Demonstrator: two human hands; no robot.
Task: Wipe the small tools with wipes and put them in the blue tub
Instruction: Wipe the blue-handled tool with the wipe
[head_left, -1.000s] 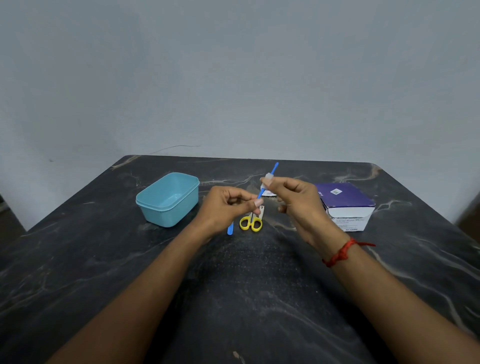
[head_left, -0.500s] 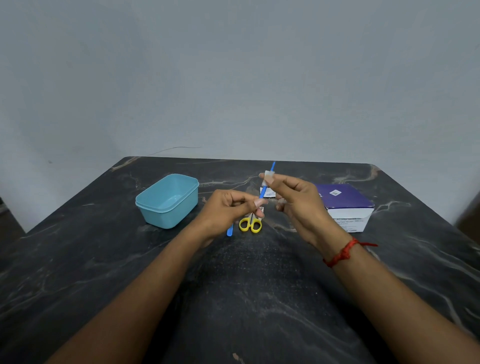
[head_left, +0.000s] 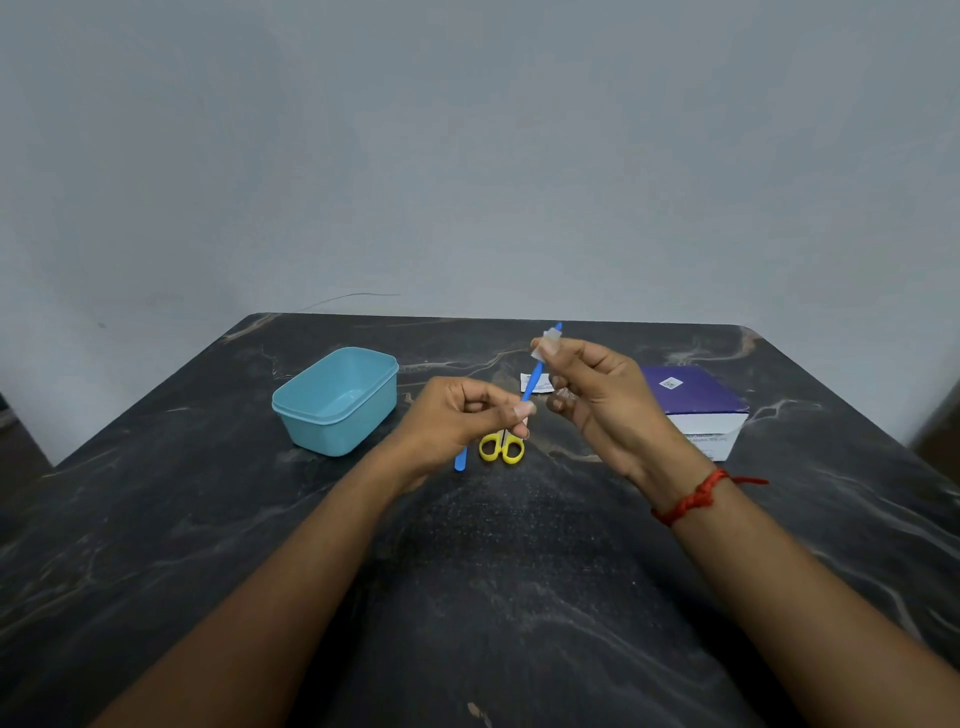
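My left hand (head_left: 462, 423) pinches a thin blue stick tool (head_left: 535, 379) around its middle, holding it tilted above the table. My right hand (head_left: 597, 395) pinches a small white wipe (head_left: 549, 344) around the upper end of the tool, near its tip. The lower end of the blue tool (head_left: 460, 461) pokes out below my left hand. Small yellow-handled scissors (head_left: 501, 448) lie on the table under my hands. The blue tub (head_left: 337, 400) stands open to the left, with nothing visible inside.
A purple and white box (head_left: 696, 410) sits to the right, partly behind my right hand. A torn white wipe packet (head_left: 540, 382) lies on the dark marble table (head_left: 493, 597) behind the tool. A grey wall rises behind the table.
My right hand has slid the wipe up the blue tool, from below the tip to near it. The left hand has kept its hold.
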